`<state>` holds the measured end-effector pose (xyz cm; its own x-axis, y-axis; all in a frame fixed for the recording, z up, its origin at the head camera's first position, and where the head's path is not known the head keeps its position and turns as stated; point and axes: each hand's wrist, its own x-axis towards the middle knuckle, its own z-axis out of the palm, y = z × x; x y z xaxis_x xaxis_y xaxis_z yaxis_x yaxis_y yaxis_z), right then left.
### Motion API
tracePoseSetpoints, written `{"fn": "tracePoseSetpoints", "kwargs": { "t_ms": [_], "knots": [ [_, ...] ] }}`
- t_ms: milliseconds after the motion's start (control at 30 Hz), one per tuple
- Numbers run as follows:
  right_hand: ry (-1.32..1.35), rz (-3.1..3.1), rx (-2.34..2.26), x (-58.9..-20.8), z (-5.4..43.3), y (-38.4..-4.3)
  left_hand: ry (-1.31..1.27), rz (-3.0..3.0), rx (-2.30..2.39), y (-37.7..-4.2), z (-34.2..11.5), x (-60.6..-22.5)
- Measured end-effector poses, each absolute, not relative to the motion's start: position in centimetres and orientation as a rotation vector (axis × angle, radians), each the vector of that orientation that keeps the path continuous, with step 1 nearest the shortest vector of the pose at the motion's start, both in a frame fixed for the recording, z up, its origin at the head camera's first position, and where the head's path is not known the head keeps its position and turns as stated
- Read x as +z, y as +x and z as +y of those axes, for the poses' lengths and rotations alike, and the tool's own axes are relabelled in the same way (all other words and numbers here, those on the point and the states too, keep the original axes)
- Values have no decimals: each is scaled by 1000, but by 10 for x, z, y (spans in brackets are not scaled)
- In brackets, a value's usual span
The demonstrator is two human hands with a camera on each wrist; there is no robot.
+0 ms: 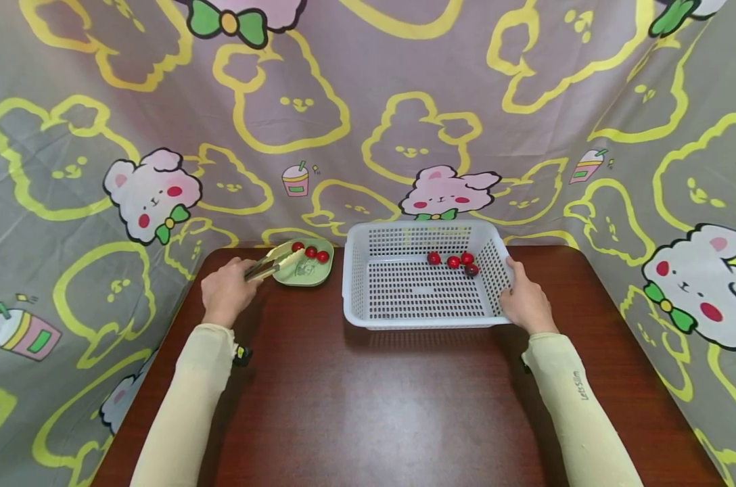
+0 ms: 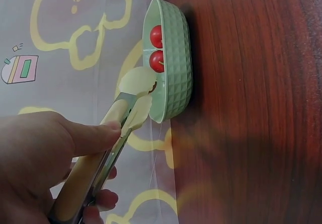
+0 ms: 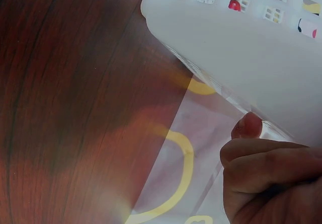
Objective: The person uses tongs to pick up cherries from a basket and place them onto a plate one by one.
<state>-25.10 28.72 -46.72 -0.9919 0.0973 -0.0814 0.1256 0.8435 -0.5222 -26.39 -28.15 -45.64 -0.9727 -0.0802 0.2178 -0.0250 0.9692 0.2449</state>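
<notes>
My left hand (image 1: 226, 291) grips a pair of tongs (image 2: 83, 183) with pale yellow tips, thumb along one arm. The tips reach over the rim of a green dish (image 1: 304, 277). Several red cherries (image 2: 156, 61) lie in the dish; a bit of dark red shows right at the tips, mostly hidden by them. My right hand (image 1: 526, 297) holds the right rim of a white perforated plastic basket (image 1: 425, 323), fingers curled against its side in the right wrist view. Several more cherries (image 1: 453, 262) sit toward the back right of the basket.
Dish and basket stand side by side at the back of a dark reddish-brown wooden table (image 1: 368, 406). A grey-mauve curtain (image 1: 343, 101) with yellow outlines and cartoon animals hangs right behind the table and along both sides.
</notes>
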Motion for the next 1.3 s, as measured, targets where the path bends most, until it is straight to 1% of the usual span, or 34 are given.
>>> {"fn": "tracePoseSetpoints", "kwargs": {
  "t_ms": [900, 1300],
  "knots": [
    [181, 2963, -858, -468, 289, -252, 91, -2860, -352, -264, -277, -457],
    [185, 2955, -867, -470, 290, -252, -1, -2690, -463, -256, -252, -441]
  ]
}}
